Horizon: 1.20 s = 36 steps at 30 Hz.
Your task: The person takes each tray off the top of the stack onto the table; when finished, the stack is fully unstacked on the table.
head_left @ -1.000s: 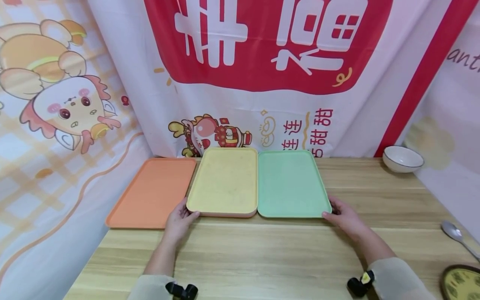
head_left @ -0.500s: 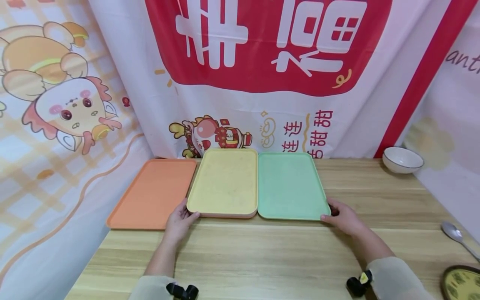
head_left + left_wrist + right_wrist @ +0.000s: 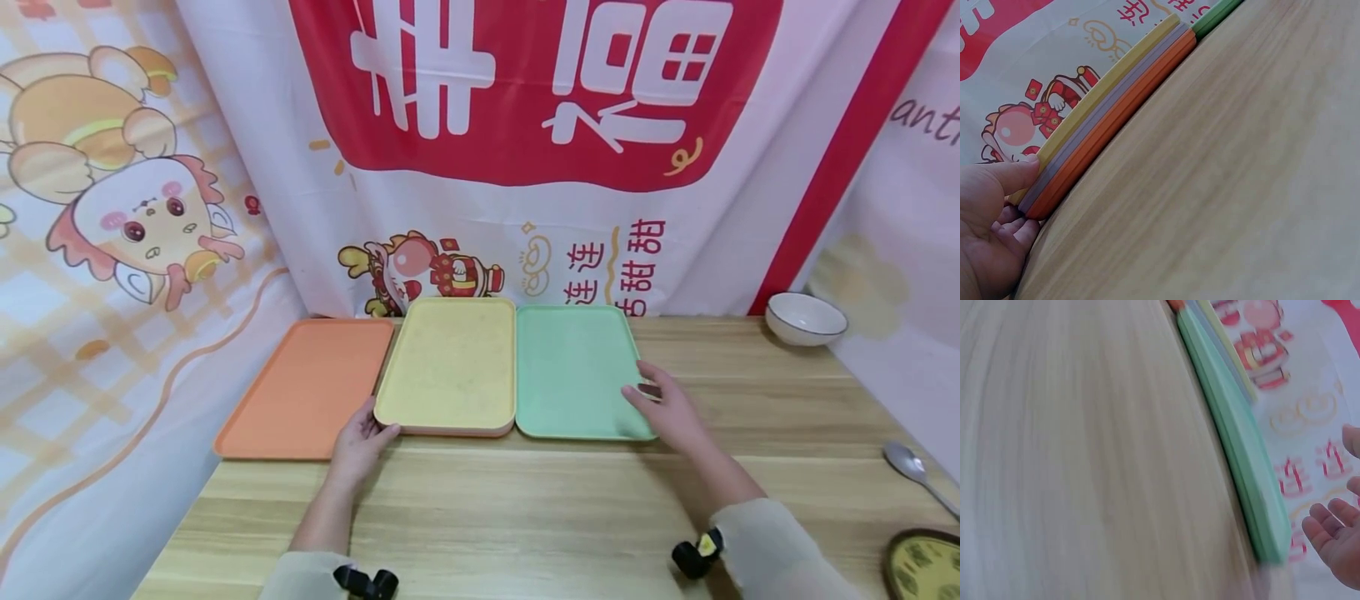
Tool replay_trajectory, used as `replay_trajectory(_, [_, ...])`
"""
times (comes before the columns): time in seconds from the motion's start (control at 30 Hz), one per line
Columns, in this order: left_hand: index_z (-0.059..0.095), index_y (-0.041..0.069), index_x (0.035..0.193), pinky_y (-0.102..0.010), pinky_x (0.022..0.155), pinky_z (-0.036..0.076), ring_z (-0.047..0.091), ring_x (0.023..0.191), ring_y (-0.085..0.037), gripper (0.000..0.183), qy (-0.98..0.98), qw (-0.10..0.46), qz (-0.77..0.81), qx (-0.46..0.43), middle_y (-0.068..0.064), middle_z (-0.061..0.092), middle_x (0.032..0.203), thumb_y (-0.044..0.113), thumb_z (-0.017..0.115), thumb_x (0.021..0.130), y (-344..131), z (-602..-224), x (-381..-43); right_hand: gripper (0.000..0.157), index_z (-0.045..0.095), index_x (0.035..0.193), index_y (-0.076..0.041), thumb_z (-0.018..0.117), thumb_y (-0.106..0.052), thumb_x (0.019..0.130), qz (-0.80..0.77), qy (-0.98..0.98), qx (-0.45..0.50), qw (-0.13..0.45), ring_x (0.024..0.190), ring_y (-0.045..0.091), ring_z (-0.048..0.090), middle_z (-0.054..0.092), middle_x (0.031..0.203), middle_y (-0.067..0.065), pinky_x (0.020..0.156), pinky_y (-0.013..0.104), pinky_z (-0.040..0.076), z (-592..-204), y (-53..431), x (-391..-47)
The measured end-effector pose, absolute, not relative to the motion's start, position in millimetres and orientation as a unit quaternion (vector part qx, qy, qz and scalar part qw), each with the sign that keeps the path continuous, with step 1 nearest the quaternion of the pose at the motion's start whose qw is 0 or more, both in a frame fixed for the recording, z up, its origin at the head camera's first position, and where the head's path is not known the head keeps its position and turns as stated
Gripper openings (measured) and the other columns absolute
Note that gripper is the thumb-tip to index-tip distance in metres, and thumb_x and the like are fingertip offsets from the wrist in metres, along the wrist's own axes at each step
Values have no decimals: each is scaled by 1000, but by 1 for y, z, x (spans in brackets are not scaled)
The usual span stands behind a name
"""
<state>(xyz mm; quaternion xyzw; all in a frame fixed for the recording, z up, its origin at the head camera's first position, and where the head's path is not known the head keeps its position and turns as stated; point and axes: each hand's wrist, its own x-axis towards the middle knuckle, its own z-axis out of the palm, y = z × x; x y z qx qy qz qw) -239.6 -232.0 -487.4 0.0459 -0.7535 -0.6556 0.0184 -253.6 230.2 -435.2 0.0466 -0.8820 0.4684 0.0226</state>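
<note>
Seemingly squaring stack [image 3: 450,367] and green tray [image 3: 573,371] at back edge of bench [image 3: 510,508], with left hand [image 3: 357,442] clamped on stack, right hand [image 3: 672,410] parted, perhaps calling for a sideways nudge next.

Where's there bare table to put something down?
There's bare table in front of the yellow stack and green tray, between the arms. Another bare patch lies between the green tray and the bowl. It's crowded where the orange tray sits beside the yellow stack, with the left hand holding its corner.
</note>
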Motion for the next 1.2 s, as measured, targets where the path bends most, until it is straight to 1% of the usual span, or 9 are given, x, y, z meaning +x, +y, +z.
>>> replay_trajectory(0.07, [13,-9,152,-43,124,22,19,149,-39,78,-750,19,-659,44,-28,16,160,-1,62,93,-232,-487,-240,64,33,149,5,57,-29,100,487,-871,59,35,132,47,47,39,149,31,110,56,44,-435,214,-257])
replay_trajectory(0.17, [13,-9,152,-43,124,22,20,149,-39,78,-746,21,-664,41,-28,17,159,-1,62,92,-232,-488,-241,60,36,147,3,57,-26,100,491,-868,69,32,128,44,51,43,147,29,107,53,47,-437,187,-261])
replay_trajectory(0.3, [13,-10,152,-43,124,23,20,149,-40,78,-746,22,-664,42,-29,18,159,-2,62,92,-232,-489,-241,59,37,148,1,58,-26,99,491,-868,79,2,124,40,55,45,146,28,104,50,51,-443,148,-263])
replay_trajectory(0.4, [14,-10,152,-43,124,23,21,148,-40,77,-749,23,-661,44,-29,18,159,-1,62,92,-232,-489,-242,60,37,149,-2,59,-27,99,494,-865,79,-26,125,38,55,46,146,26,103,50,51,-448,123,-263])
replay_trajectory(0.53, [14,-10,152,-43,124,23,22,148,-40,77,-751,24,-658,46,-30,19,158,-1,62,92,-231,-489,-241,58,41,147,-4,60,-27,98,495,-865,67,-44,122,35,56,53,140,21,100,48,53,-455,100,-263])
replay_trajectory(0.7, [15,-9,152,-44,124,23,21,148,-40,77,-752,21,-657,47,-30,19,158,0,63,92,-231,-488,-240,57,45,145,-5,63,-26,96,489,-869,61,-45,111,29,61,62,124,15,91,43,56,-461,81,-267])
replay_trajectory(0.9, [15,-9,152,-44,124,23,21,148,-40,78,-755,21,-654,45,-29,18,159,2,63,92,-231,-487,-239,59,49,141,3,67,-25,92,449,-890,75,-35,100,23,61,66,107,11,93,44,54,-465,71,-270])
replay_trajectory(1.1, [13,-9,153,-46,124,21,19,148,-42,79,-757,19,-652,43,-30,16,159,3,63,93,-232,-485,-237,58,50,139,5,68,-22,91,455,-887,76,-24,103,25,62,66,109,14,95,44,54,-465,66,-269])
replay_trajectory(1.2, [12,-8,153,-46,124,21,18,149,-41,80,-757,15,-652,45,-30,15,159,5,64,93,-233,-484,-236,58,48,141,5,67,-22,92,475,-877,64,-28,104,26,62,65,113,16,91,42,56,-462,64,-267])
